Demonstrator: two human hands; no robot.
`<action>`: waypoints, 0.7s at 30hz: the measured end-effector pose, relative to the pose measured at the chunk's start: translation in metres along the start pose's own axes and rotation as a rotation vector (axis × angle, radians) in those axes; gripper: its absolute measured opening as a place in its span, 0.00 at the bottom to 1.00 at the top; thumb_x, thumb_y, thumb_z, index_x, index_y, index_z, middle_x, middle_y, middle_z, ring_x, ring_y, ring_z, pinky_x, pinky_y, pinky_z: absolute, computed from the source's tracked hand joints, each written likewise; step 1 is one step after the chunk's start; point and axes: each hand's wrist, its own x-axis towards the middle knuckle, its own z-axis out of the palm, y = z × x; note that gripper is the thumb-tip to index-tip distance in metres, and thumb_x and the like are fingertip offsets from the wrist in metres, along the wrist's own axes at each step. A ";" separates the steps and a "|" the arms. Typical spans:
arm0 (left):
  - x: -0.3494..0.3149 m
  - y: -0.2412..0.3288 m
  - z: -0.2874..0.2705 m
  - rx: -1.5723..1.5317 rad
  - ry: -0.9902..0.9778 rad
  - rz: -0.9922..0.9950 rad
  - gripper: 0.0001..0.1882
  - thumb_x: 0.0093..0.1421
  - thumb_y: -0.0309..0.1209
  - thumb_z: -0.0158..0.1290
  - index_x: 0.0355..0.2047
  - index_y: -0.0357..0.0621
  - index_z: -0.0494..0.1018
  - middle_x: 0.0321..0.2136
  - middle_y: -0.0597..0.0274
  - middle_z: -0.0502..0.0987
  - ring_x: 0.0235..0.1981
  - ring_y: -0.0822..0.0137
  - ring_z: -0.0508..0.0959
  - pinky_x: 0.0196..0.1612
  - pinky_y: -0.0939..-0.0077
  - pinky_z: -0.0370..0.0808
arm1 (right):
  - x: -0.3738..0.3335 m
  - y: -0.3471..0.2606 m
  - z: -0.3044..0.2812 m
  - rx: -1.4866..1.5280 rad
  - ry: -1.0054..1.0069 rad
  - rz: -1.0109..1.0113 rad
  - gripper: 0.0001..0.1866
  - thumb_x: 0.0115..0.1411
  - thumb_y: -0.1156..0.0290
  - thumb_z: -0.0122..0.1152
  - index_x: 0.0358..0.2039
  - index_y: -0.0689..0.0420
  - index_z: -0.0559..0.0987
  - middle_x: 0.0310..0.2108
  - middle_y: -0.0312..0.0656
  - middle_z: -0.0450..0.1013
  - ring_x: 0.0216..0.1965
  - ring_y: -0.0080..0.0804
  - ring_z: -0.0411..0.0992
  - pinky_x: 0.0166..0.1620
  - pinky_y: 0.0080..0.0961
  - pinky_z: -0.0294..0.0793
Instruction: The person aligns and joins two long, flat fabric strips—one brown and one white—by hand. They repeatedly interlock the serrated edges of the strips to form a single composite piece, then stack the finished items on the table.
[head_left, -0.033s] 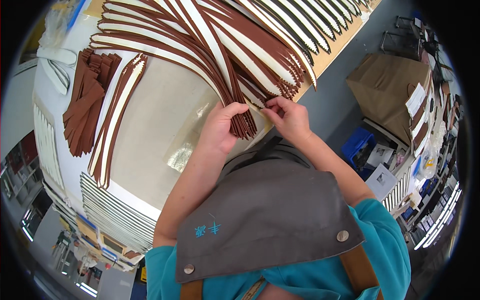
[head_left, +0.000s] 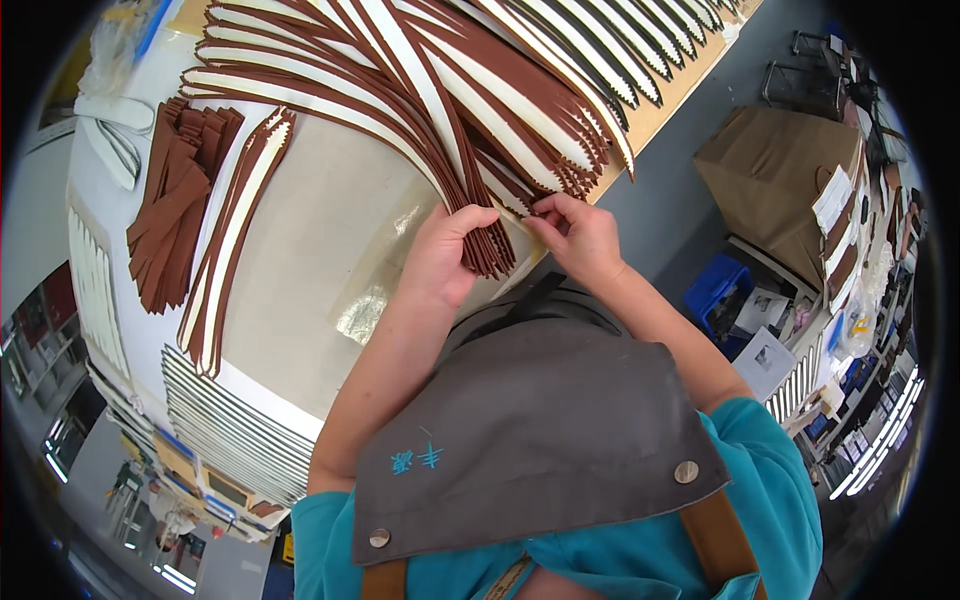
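A fan of long brown strips with cream centres (head_left: 430, 90) spreads across the beige table (head_left: 320, 220), its near ends bunched at the table's front edge. My left hand (head_left: 445, 255) grips the bunched brown ends (head_left: 490, 250) from the left side. Just right of it, my right hand (head_left: 580, 235) pinches the tip of one cream-faced strip (head_left: 515, 212) between thumb and fingers. The two hands are almost touching. A grey apron over a teal shirt (head_left: 540, 430) covers the lower part of the view.
A pile of short brown pieces (head_left: 175, 210) and a separate pair of brown-and-cream strips (head_left: 235, 240) lie on the table's left. Stacked white strips (head_left: 230, 430) line its near-left edge. On the floor to the right stand a brown cardboard box (head_left: 780, 170) and a blue bin (head_left: 715, 290).
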 end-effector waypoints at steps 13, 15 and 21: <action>-0.001 -0.008 -0.004 -0.057 0.066 0.035 0.11 0.59 0.27 0.58 0.40 0.39 0.71 0.33 0.59 0.78 0.33 0.67 0.79 0.35 0.71 0.78 | -0.005 -0.049 -0.041 0.547 -0.388 0.149 0.08 0.58 0.71 0.67 0.26 0.61 0.80 0.19 0.29 0.74 0.21 0.11 0.68 0.24 0.11 0.67; -0.002 -0.005 -0.008 -0.090 0.013 0.002 0.10 0.60 0.27 0.57 0.41 0.40 0.73 0.33 0.61 0.78 0.34 0.68 0.79 0.37 0.70 0.78 | -0.002 -0.047 -0.055 0.592 -0.397 0.216 0.12 0.55 0.66 0.71 0.24 0.61 0.79 0.18 0.31 0.74 0.20 0.13 0.68 0.24 0.14 0.68; -0.006 0.003 0.000 -0.170 -0.030 -0.040 0.08 0.61 0.26 0.55 0.41 0.41 0.74 0.33 0.63 0.78 0.34 0.68 0.79 0.35 0.67 0.80 | 0.013 -0.008 -0.061 0.319 -0.001 0.189 0.10 0.56 0.66 0.70 0.29 0.59 0.80 0.15 0.31 0.73 0.18 0.15 0.69 0.23 0.12 0.67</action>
